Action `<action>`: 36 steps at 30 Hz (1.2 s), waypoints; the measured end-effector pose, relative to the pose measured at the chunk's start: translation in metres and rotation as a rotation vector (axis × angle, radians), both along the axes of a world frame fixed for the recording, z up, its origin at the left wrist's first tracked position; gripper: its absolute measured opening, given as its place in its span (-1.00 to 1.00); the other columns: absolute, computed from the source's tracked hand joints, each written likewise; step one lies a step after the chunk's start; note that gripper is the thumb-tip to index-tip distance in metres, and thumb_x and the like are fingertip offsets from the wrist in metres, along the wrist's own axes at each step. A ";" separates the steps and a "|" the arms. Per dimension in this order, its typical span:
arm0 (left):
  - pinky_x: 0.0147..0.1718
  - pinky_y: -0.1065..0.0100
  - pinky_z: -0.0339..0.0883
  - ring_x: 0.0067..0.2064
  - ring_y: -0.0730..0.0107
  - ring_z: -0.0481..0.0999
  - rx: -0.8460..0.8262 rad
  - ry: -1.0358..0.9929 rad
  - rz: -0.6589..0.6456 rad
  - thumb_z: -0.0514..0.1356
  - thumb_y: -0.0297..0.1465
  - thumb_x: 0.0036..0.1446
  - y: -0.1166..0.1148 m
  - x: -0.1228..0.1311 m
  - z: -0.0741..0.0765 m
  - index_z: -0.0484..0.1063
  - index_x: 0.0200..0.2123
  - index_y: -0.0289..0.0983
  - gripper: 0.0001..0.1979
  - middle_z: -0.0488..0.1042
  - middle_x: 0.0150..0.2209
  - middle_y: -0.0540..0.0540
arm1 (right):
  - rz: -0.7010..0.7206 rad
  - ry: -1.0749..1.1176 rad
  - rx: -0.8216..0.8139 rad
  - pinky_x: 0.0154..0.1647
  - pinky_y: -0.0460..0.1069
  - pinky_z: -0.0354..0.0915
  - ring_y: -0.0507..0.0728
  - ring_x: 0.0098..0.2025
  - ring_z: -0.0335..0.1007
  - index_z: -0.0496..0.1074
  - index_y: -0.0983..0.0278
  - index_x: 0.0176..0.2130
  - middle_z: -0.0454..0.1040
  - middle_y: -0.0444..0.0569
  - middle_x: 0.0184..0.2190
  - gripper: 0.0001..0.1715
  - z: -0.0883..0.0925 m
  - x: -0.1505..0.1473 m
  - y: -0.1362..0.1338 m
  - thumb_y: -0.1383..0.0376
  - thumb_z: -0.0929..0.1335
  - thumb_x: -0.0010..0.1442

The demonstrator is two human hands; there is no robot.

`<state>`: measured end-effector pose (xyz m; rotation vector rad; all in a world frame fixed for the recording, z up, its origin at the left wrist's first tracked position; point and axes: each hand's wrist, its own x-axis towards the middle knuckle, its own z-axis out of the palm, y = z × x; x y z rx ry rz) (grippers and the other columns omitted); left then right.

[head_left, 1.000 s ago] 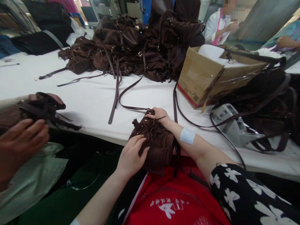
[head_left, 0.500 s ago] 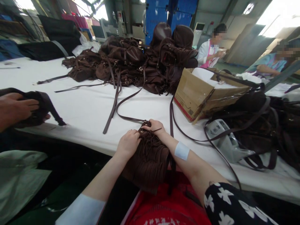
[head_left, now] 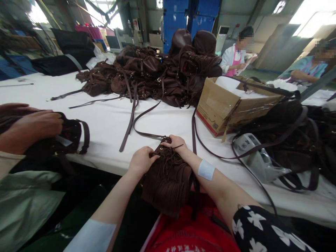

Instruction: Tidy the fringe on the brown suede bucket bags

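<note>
A dark brown fringed bag (head_left: pixel 168 185) hangs over the table's front edge against my red apron (head_left: pixel 194 231). My left hand (head_left: pixel 141 160) pinches its upper left edge between thumb and fingers. On the upper right edge, close to the metal eyelets, my right hand (head_left: pixel 176 144) is closed on the bag. A thin cord sticks out by the right wrist. From the bag's top a long strap (head_left: pixel 149 133) curves away across the white tabletop toward the pile.
Brown bags (head_left: pixel 147 70) lie heaped at the back of the white table (head_left: pixel 99 120). A cardboard box (head_left: pixel 217 108) and a grey tape dispenser (head_left: pixel 249 150) stand at right, among loose straps. At left, a co-worker's hands (head_left: pixel 39 127) handle another bag. Two people work farther back.
My left hand has shifted slightly left along the bag's top edge, its thumb now showing. The co-worker's hands and bag at left have come further into view.
</note>
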<state>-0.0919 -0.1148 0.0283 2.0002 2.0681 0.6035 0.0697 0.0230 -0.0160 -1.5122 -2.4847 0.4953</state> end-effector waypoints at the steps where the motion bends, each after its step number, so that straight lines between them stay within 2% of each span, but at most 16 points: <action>1: -0.27 0.27 0.31 -0.30 0.27 0.46 0.001 -0.050 -0.005 0.24 -0.24 0.05 0.000 -0.001 -0.001 0.49 -0.44 -0.23 -0.82 0.51 -0.36 -0.08 | 0.002 0.004 0.002 -0.35 -0.06 0.24 0.15 -0.26 0.48 0.43 0.21 -0.17 0.56 0.02 -0.26 -0.32 0.000 0.000 0.000 -0.28 0.30 0.05; 4: -0.27 0.31 0.32 -0.31 0.32 0.47 -0.031 -0.172 -0.035 0.24 -0.28 0.03 0.001 -0.003 -0.003 0.52 -0.44 -0.21 -0.86 0.52 -0.38 -0.05 | -0.002 0.013 0.001 -0.35 -0.06 0.24 0.15 -0.26 0.48 0.44 0.21 -0.17 0.57 0.02 -0.25 -0.32 -0.001 0.000 0.000 -0.28 0.30 0.05; 8: -0.27 0.29 0.33 -0.31 0.30 0.48 -0.066 -0.268 -0.046 0.24 -0.23 0.02 0.001 -0.001 -0.001 0.52 -0.44 -0.22 -0.81 0.53 -0.38 -0.06 | 0.000 0.017 0.001 -0.35 -0.07 0.23 0.14 -0.27 0.47 0.44 0.21 -0.18 0.56 0.01 -0.26 -0.29 -0.001 0.000 0.000 -0.31 0.29 0.03; 12: -0.18 0.27 0.34 -0.25 0.29 0.49 -0.007 -0.397 -0.079 0.21 -0.22 0.05 0.000 0.005 0.005 0.51 -0.39 -0.24 -0.79 0.54 -0.33 -0.08 | 0.007 0.018 0.004 -0.34 -0.07 0.23 0.14 -0.25 0.47 0.44 0.21 -0.19 0.56 0.01 -0.25 -0.27 -0.001 0.001 0.000 -0.32 0.27 0.03; 16: -0.17 0.25 0.34 -0.25 0.29 0.47 0.030 -0.393 -0.068 0.20 -0.23 0.04 -0.006 0.005 0.011 0.49 -0.39 -0.23 -0.80 0.53 -0.33 -0.08 | 0.012 0.015 0.002 -0.32 -0.07 0.23 0.14 -0.25 0.47 0.45 0.21 -0.18 0.56 0.01 -0.25 -0.29 0.000 0.001 0.000 -0.31 0.26 0.07; 20: -0.31 0.31 0.32 -0.33 0.35 0.41 -0.041 -0.447 -0.080 0.19 -0.19 0.05 -0.018 -0.006 0.017 0.42 -0.45 -0.24 -0.77 0.46 -0.41 -0.03 | 0.004 0.005 -0.009 -0.35 -0.06 0.22 0.14 -0.27 0.47 0.44 0.21 -0.17 0.56 0.02 -0.26 -0.28 0.001 0.001 -0.001 -0.31 0.27 0.06; 25: -0.42 0.40 0.27 -0.42 0.45 0.33 -0.175 -0.808 -0.119 0.17 -0.14 0.08 -0.036 -0.011 0.036 0.28 -0.47 -0.25 -0.70 0.35 -0.46 0.01 | 0.016 0.022 0.010 -0.33 -0.06 0.22 0.15 -0.24 0.46 0.44 0.22 -0.19 0.56 0.03 -0.25 -0.27 0.004 0.003 -0.003 -0.32 0.25 0.06; 27: -0.45 0.42 0.25 -0.45 0.48 0.31 -0.264 -0.873 -0.139 0.17 -0.14 0.10 -0.045 -0.009 0.041 0.26 -0.45 -0.25 -0.70 0.33 -0.48 0.03 | 0.013 0.028 0.008 -0.32 -0.06 0.21 0.15 -0.23 0.46 0.44 0.22 -0.19 0.56 0.02 -0.24 -0.27 0.005 0.003 -0.004 -0.32 0.25 0.06; 29: -0.46 0.43 0.25 -0.45 0.47 0.32 -0.318 -0.844 -0.162 0.16 -0.15 0.11 -0.054 -0.005 0.039 0.26 -0.44 -0.24 -0.71 0.33 -0.49 0.04 | 0.014 0.031 0.005 -0.32 -0.07 0.21 0.14 -0.23 0.46 0.44 0.22 -0.19 0.56 0.02 -0.24 -0.27 0.005 0.003 -0.003 -0.32 0.25 0.06; 32: -0.45 0.42 0.26 -0.42 0.44 0.35 -0.339 -0.684 -0.170 0.15 -0.16 0.13 -0.070 0.002 0.025 0.32 -0.42 -0.24 -0.74 0.35 -0.48 0.03 | 0.015 0.028 0.001 -0.34 -0.06 0.20 0.14 -0.25 0.45 0.44 0.22 -0.19 0.56 0.02 -0.25 -0.27 0.004 0.003 -0.003 -0.32 0.25 0.06; 34: -0.38 0.38 0.32 -0.37 0.38 0.41 -0.350 -0.591 -0.154 0.15 -0.19 0.12 -0.080 0.007 0.016 0.36 -0.37 -0.23 -0.78 0.41 -0.43 0.01 | 0.014 0.019 -0.006 -0.34 -0.06 0.20 0.14 -0.26 0.45 0.44 0.22 -0.19 0.56 0.02 -0.26 -0.27 0.003 0.002 -0.002 -0.32 0.25 0.06; 36: -0.23 0.31 0.37 -0.24 0.30 0.48 -0.359 -0.544 -0.146 0.16 -0.21 0.11 -0.091 0.010 0.013 0.40 -0.30 -0.22 -0.80 0.48 -0.30 -0.06 | 0.020 0.010 -0.010 -0.34 -0.06 0.19 0.14 -0.26 0.45 0.44 0.22 -0.18 0.55 0.02 -0.25 -0.27 0.002 0.002 -0.002 -0.32 0.25 0.06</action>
